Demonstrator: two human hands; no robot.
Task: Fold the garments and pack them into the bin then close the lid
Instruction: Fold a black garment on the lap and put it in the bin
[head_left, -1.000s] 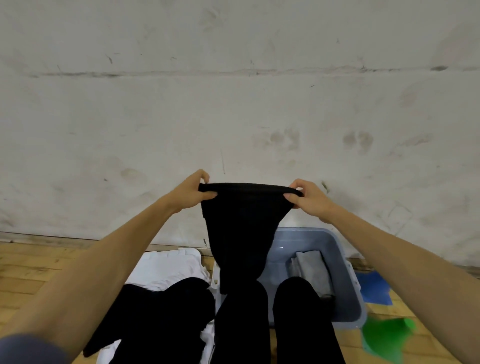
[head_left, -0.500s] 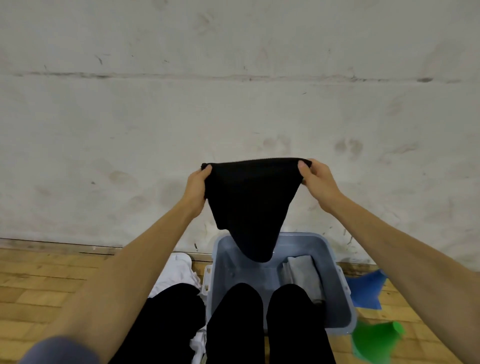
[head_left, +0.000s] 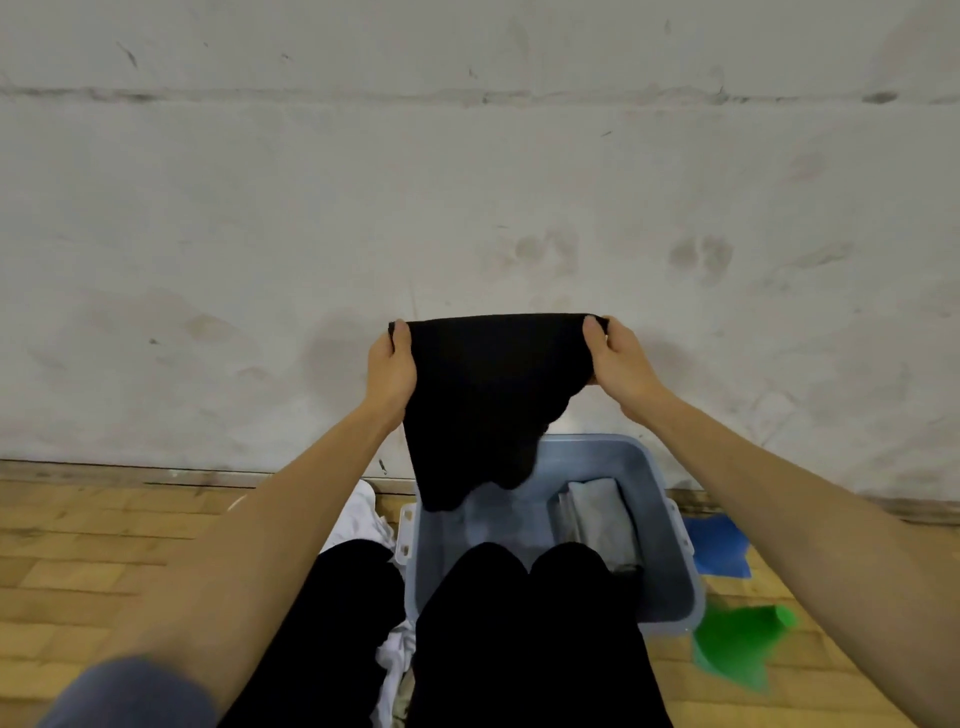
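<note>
A black garment (head_left: 483, 405) hangs in the air in front of the wall, stretched between both hands. My left hand (head_left: 390, 371) pinches its top left corner and my right hand (head_left: 615, 361) pinches its top right corner. Its lower edge dangles just above the far left part of the open grey-blue bin (head_left: 670, 525). A folded grey garment (head_left: 597, 514) lies inside the bin on the right side. No lid is in view.
A pile of white cloth (head_left: 363, 519) and black cloth (head_left: 348, 597) lies on the wooden floor left of the bin. My black-clad knees (head_left: 524, 623) cover the bin's near edge. Blue tape (head_left: 719, 545) and a green object (head_left: 737, 644) sit to the right.
Both hands lifted the black garment higher, so its lower end rose off my knees. The cloth now hangs shorter, and its top edge stays taut between the hands.
</note>
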